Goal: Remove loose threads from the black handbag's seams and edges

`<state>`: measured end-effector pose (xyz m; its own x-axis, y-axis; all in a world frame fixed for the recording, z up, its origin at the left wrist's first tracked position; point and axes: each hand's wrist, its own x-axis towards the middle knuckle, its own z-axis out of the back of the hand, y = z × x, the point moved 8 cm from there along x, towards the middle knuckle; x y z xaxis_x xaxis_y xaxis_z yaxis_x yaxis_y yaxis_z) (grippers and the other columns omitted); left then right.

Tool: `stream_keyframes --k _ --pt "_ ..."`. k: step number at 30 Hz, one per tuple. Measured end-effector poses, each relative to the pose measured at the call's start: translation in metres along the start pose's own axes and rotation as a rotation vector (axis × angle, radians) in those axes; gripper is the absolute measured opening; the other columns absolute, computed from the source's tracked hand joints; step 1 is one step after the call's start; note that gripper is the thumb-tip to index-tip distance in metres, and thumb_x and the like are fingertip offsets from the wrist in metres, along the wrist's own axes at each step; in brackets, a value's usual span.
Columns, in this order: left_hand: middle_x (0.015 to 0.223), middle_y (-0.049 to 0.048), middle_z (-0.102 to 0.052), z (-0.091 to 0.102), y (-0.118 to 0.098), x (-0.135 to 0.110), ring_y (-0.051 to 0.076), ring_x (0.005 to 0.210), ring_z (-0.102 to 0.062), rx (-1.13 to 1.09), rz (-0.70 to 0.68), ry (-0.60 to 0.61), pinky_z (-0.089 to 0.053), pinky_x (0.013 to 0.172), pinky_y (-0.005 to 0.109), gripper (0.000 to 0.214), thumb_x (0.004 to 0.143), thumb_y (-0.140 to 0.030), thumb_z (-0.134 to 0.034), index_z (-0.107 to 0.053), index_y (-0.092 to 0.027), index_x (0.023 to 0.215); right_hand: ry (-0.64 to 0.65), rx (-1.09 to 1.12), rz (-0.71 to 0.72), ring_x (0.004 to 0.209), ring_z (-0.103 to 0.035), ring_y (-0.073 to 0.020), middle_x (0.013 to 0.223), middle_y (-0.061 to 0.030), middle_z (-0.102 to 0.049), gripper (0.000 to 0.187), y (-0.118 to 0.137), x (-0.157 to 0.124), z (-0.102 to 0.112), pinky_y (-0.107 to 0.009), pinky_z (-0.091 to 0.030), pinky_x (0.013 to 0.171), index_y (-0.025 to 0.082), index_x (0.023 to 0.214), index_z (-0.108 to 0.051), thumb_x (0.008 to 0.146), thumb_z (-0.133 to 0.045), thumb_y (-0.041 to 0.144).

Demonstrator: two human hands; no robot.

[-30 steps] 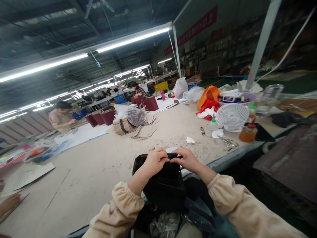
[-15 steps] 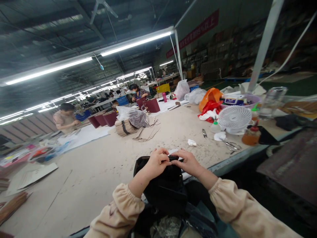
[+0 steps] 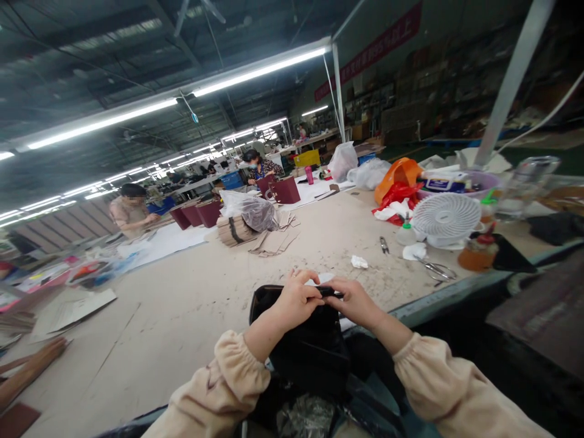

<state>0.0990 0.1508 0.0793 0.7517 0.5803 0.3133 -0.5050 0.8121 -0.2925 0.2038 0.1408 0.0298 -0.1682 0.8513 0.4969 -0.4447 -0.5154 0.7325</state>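
A black bag (image 3: 310, 356) stands at the near edge of the long worktable (image 3: 191, 304), against my lap. My left hand (image 3: 294, 299) is closed over the bag's top edge, fingers curled around it. My right hand (image 3: 356, 301) pinches the same top edge from the right, thumb and fingers pressed together on it. The two hands almost touch. A bit of white paper (image 3: 322, 278) shows just behind them. Cream sleeves cover both my forearms.
A white desk fan (image 3: 444, 216), scissors (image 3: 438, 269), bottles, an orange item and red cloth (image 3: 395, 182) crowd the right side. Cardboard stacks (image 3: 239, 231) and maroon boxes (image 3: 285, 190) lie farther off. Two people work at the far left and far end.
Both hands keep their hold on the bag's top edge. The view has swung slightly to the left, so everything on the table sits a little more to the right.
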Motion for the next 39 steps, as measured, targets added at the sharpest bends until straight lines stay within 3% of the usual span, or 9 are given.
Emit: stream_keyframes --k 4,7,10,14,19,25,32,39 --pt "0.100 0.0028 -0.056 0.001 -0.008 -0.004 0.019 0.095 -0.054 -0.020 -0.024 0.003 -0.031 0.101 0.049 0.009 0.073 -0.019 -0.066 -0.067 -0.019 0.064 -0.016 -0.001 -0.007 0.081 -0.061 -0.0154 0.086 -0.0012 -0.067 0.023 0.001 -0.004 0.000 -0.027 -0.046 0.073 0.024 0.094 -0.068 0.073 -0.062 0.018" --pt "0.095 0.0043 -0.055 0.008 -0.008 -0.008 0.018 0.091 -0.054 -0.071 0.010 -0.078 -0.041 0.092 0.040 0.014 0.072 -0.021 -0.067 -0.062 -0.016 0.060 -0.066 -0.023 -0.029 0.080 -0.060 -0.0157 0.082 -0.0014 -0.067 0.015 0.001 -0.004 0.002 -0.027 -0.046 0.072 0.022 0.087 -0.068 0.074 -0.061 0.019" --pt "0.096 0.0061 -0.053 0.015 -0.006 -0.012 0.017 0.091 -0.054 -0.092 0.056 -0.170 -0.047 0.083 0.032 0.008 0.070 -0.021 -0.068 -0.063 -0.016 0.074 -0.091 -0.044 -0.054 0.080 -0.060 -0.0163 0.082 -0.0018 -0.067 0.012 -0.002 -0.003 0.002 -0.028 -0.046 0.072 0.022 0.085 -0.068 0.074 -0.062 0.022" --pt "0.105 0.0081 -0.053 0.013 -0.011 -0.011 0.021 0.098 -0.053 0.085 0.019 -0.158 -0.044 0.092 0.040 0.027 0.074 -0.025 -0.064 -0.062 -0.019 0.100 -0.108 -0.059 -0.060 0.083 -0.060 -0.0164 0.086 -0.0019 -0.067 0.016 -0.005 -0.003 0.001 -0.029 -0.046 0.074 0.022 0.089 -0.067 0.075 -0.061 0.020" --pt "0.108 0.0068 -0.058 0.005 -0.023 -0.009 0.022 0.100 -0.054 0.363 -0.071 -0.086 -0.029 0.104 0.054 0.019 0.084 -0.019 -0.050 -0.063 -0.020 0.097 -0.125 -0.066 -0.032 0.080 -0.059 -0.0163 0.084 -0.0023 -0.066 0.012 -0.002 -0.004 0.002 -0.028 -0.046 0.072 0.022 0.087 -0.066 0.077 -0.062 0.027" --pt "0.106 0.0019 -0.062 0.004 -0.032 -0.009 0.018 0.100 -0.054 0.412 -0.163 -0.123 -0.024 0.109 0.050 0.019 0.086 -0.016 -0.046 -0.064 -0.021 0.087 -0.152 -0.077 -0.022 0.078 -0.058 -0.0154 0.082 -0.0018 -0.065 0.011 0.001 -0.006 0.001 -0.027 -0.045 0.071 0.022 0.087 -0.065 0.077 -0.061 0.022" --pt "0.099 0.0038 -0.062 0.004 -0.021 -0.007 0.016 0.092 -0.057 0.295 -0.137 -0.192 -0.038 0.102 0.043 0.015 0.083 -0.015 -0.050 -0.064 -0.019 0.081 -0.139 -0.107 -0.028 0.078 -0.058 -0.0157 0.081 -0.0020 -0.065 0.010 0.000 -0.008 -0.002 -0.027 -0.044 0.070 0.022 0.085 -0.065 0.076 -0.062 0.021" --pt "0.097 0.0041 -0.063 0.003 -0.039 -0.006 0.019 0.106 -0.053 0.370 -0.244 -0.146 -0.027 0.109 0.049 0.020 0.083 -0.012 -0.046 -0.064 -0.020 0.079 -0.134 -0.100 -0.047 0.078 -0.057 -0.0157 0.081 -0.0021 -0.064 0.012 -0.004 -0.008 -0.003 -0.028 -0.044 0.071 0.021 0.085 -0.065 0.075 -0.060 0.017"
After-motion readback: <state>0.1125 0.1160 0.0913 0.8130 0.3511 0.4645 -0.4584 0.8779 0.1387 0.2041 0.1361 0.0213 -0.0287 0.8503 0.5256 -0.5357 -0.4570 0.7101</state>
